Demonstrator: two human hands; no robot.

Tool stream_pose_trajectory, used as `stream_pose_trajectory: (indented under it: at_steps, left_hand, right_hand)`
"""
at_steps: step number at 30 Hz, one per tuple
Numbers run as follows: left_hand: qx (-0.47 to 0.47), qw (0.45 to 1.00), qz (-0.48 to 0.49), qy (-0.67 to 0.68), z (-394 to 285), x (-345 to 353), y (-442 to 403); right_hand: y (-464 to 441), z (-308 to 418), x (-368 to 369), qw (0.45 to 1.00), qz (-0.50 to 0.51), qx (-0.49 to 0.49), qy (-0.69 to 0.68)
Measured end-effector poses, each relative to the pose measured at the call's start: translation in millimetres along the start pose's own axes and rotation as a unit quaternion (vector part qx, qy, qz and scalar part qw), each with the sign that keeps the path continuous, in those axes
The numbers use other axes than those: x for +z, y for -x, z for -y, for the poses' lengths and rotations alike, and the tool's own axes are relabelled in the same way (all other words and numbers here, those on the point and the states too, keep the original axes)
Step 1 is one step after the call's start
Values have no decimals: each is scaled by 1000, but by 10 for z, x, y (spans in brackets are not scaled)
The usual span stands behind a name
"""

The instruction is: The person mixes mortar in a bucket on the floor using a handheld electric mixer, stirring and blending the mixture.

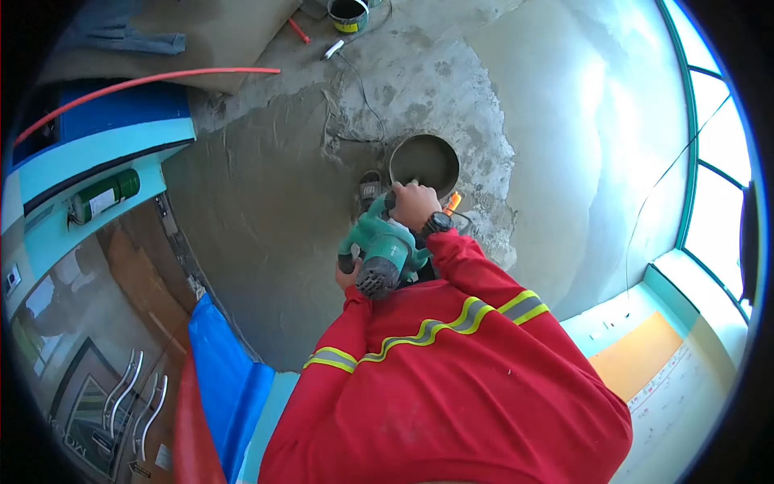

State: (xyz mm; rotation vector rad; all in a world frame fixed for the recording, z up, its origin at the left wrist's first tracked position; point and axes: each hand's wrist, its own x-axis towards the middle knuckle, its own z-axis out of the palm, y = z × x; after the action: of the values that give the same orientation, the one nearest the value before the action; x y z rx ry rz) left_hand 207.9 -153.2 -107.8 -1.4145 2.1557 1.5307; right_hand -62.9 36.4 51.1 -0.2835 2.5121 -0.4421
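Note:
A green handheld power mixer [385, 254] with black grips is held upright in front of my chest. My right hand [414, 206], with a black watch at the wrist, wraps round its far grip. My left hand [347, 274] is closed round the near-left grip, partly hidden by the tool and sleeve. Just beyond my right hand stands a round bucket [390, 165] of smooth grey wet mix. The mixer's lower end is mostly hidden behind my hand, so its depth in the mix cannot be seen. An orange-yellow plug or connector [454, 202] lies beside the bucket.
A cable [367, 101] runs over the rough floor [439, 89] to a white socket [333, 49]. Smooth grey screed [266, 210] lies left. A second bucket [348, 16] is at the back. Windows [717, 137] line the right; blue sheeting [222, 371] is at lower left.

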Motion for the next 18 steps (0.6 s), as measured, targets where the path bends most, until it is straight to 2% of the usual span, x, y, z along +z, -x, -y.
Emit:
stream_pose_trajectory:
  at_steps: [3, 6, 9, 12, 13, 15, 18]
  left_hand:
    - [1, 995, -55, -80, 405, 35, 18]
    - [7, 983, -110, -149, 597, 157, 60]
    - [-13, 997, -69, -26, 120, 177, 219]
    - [16, 992, -58, -112, -503, 118, 377]
    - [23, 993, -55, -101, -632, 145, 398]
    - [30, 995, -50, -81, -735, 179, 504]
    - [75, 993, -51, -81, -472, 236, 495]
  right_hand:
    - [-93, 160, -19, 997, 75, -20, 21]
    - [-37, 144, -109, 998, 59, -35, 13]
    - [26, -64, -3, 999, 38, -29, 19]
    - [191, -116, -152, 1000, 27, 8, 14]
    - [250, -153, -174, 999, 27, 35, -7]
    - [393, -268, -147, 999, 15, 37, -11]
    - [507, -343, -137, 998, 18, 51, -20]
